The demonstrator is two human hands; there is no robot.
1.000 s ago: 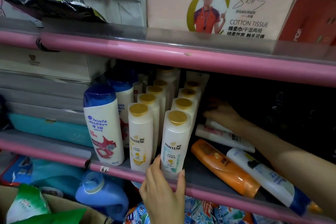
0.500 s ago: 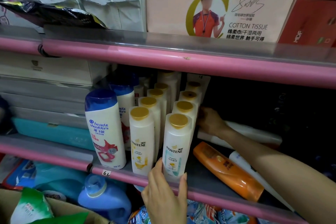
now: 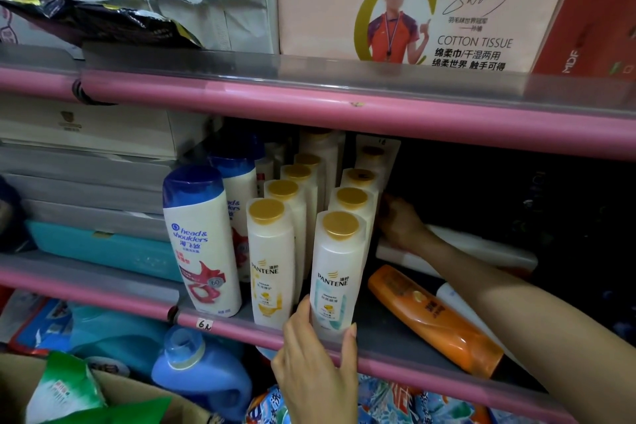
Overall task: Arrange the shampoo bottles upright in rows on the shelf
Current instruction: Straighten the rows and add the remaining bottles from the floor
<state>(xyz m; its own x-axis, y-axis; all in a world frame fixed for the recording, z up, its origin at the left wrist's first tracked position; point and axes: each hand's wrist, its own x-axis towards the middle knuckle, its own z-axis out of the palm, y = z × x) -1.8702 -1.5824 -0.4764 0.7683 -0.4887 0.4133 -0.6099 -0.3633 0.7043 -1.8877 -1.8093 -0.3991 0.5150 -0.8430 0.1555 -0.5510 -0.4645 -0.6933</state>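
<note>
While the left hand [image 3: 318, 361] steadies the front Pantene bottle [image 3: 337, 272] at its base, thumb on one side and fingers wrapped round the other, the bottle stands upright at the very front lip of the shelf [image 3: 395, 337], heading the right-hand row of gold-capped bottles [image 3: 358, 182]. The right hand [image 3: 401, 222] reaches deep beside that row, against the side of the bottles behind the front one; whether its fingers are curled on anything cannot be told, as they are hidden in shadow. Behind the right wrist a white bottle [image 3: 481, 248] lies flat, and nearer the front an orange bottle [image 3: 433, 317] lies on its side with a second white bottle [image 3: 457, 303] just beside it. Judged risks: the gold-capped rows are tall, narrow and tightly packed, so a sideways push from the right hand could tip them like dominoes toward the neighbouring left row [image 3: 275, 217] and the Head & Shoulders bottles [image 3: 203, 244]. The front bottle sits close to the edge and could slide off should the left hand ease its hold. The right forearm crosses above the lying bottles and may roll the orange one forward on withdrawal. Three bottles are not yet upright.
</note>
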